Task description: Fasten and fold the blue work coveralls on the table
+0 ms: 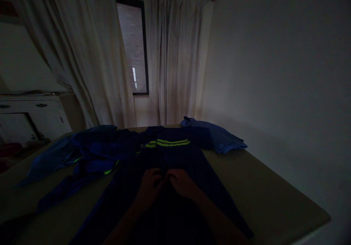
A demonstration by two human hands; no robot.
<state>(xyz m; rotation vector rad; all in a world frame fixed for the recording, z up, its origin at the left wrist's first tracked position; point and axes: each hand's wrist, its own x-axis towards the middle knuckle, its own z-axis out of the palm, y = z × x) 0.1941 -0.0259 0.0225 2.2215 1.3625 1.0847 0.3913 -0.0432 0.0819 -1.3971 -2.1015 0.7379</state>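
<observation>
A dark navy work jacket with yellow-green reflective stripes lies flat on the table, front side up. My left hand and my right hand meet at its front centre line, fingers curled and pinched on the fabric there. The room is dim, so what the fingertips hold beyond cloth is hidden.
A heap of blue garments lies at the left of the table. A lighter blue folded garment sits at the far right. Curtains and a window stand behind. A white cabinet is at the left; a wall runs along the right.
</observation>
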